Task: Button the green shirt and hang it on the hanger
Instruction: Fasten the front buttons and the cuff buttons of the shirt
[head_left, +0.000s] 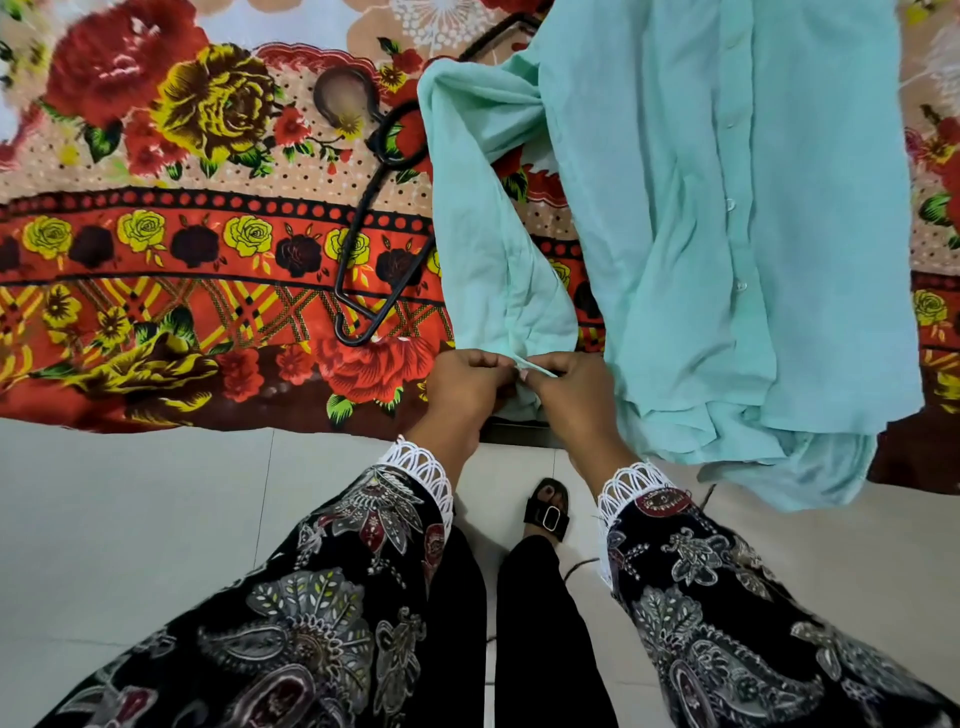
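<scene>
The pale green shirt (727, 208) lies spread on the flowered bed, its button placket running down the middle and its hem hanging over the bed's near edge. One sleeve (488, 249) stretches toward me. My left hand (465, 387) and my right hand (569, 392) meet at the sleeve's cuff, both pinching its thin edge between fingers and thumb. A black hanger (379, 228) lies on the bed left of the sleeve, partly hidden under the shirt's shoulder.
The red and yellow flowered bedspread (182, 234) covers the bed, whose near edge runs across the view. Pale floor tiles (156, 519) lie below. My sandalled foot (545, 512) stands near the bed's edge.
</scene>
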